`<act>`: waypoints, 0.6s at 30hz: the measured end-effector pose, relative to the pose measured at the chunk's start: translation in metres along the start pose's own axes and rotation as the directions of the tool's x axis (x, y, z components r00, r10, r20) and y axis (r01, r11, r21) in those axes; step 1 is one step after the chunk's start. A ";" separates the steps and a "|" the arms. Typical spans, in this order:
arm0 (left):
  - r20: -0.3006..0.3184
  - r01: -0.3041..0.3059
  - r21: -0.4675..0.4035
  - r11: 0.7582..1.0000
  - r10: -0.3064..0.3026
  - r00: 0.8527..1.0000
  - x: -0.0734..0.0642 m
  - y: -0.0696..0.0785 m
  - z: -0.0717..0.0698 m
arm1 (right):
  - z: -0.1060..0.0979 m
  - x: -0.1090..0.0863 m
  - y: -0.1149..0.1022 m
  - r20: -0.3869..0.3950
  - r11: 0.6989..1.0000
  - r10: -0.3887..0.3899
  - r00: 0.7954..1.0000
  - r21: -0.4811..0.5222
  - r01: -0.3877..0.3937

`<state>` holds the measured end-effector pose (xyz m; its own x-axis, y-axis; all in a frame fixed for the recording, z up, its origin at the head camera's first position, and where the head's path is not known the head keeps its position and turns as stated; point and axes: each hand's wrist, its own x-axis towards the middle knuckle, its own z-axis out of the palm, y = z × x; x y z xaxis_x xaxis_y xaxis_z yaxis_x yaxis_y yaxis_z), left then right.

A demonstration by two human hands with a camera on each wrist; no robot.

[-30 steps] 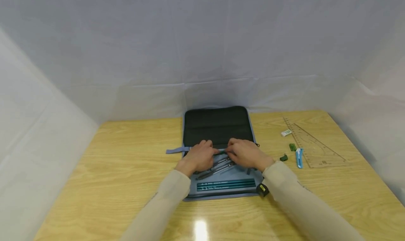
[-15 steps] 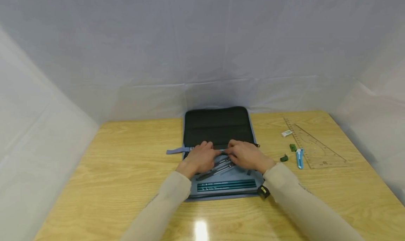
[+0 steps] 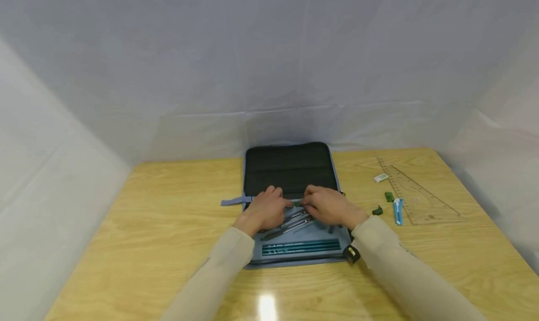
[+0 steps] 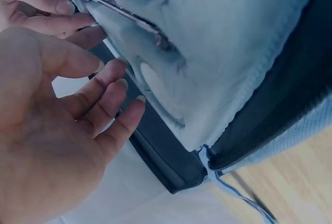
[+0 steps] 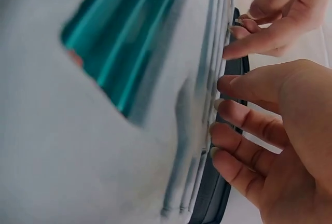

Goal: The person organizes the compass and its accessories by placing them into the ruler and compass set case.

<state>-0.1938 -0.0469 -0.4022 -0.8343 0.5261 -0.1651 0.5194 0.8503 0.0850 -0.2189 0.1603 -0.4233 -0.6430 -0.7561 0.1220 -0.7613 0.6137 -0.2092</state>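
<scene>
An unfolded pencil case (image 3: pixel 290 166) with black padding and a light blue inner panel lies on the table. My left hand (image 3: pixel 265 211) and right hand (image 3: pixel 326 204) meet at the panel's far edge, thumbs and fingertips pinching along it. A small dark green bit shows between them; its kind is unclear. In the left wrist view the left hand (image 4: pixel 67 110) curls at the panel's rim. The right wrist view has the right hand's fingers (image 5: pixel 244 167) at that rim. Metal compasses (image 3: pixel 290 227) and teal pencils (image 3: pixel 301 247) sit in the panel, partly hidden by the hands.
A small black object with a yellow mark (image 3: pixel 351 254) lies at the case's near right corner. Further right are a blue utility knife (image 3: pixel 397 211), a white eraser (image 3: pixel 381 177), small green pieces (image 3: pixel 389 197) and a clear set square (image 3: pixel 425 201). A pale sheet hangs behind.
Both hands stay at the panel's far edge with only slight finger shifts. The case and the loose things lie as before.
</scene>
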 end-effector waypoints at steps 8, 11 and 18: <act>-0.008 0.007 -0.015 1.000 -0.007 1.000 0.000 -0.002 0.002 | 0.003 0.000 -0.002 -0.035 0.999 -0.012 0.999 -0.048 0.010; -0.021 0.010 -0.020 1.000 -0.011 1.000 0.000 -0.004 0.003 | 0.003 0.001 -0.002 -0.035 0.999 0.006 0.999 -0.050 -0.008; -0.068 -0.013 -0.015 1.000 0.012 0.998 0.001 -0.006 0.004 | 0.002 0.001 -0.004 -0.013 0.998 0.025 1.000 -0.051 -0.026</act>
<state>-0.1973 -0.0517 -0.4067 -0.8384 0.5363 -0.0973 0.5277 0.8434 0.1016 -0.2164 0.1562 -0.4242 -0.6629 -0.7374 0.1294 -0.7478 0.6437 -0.1628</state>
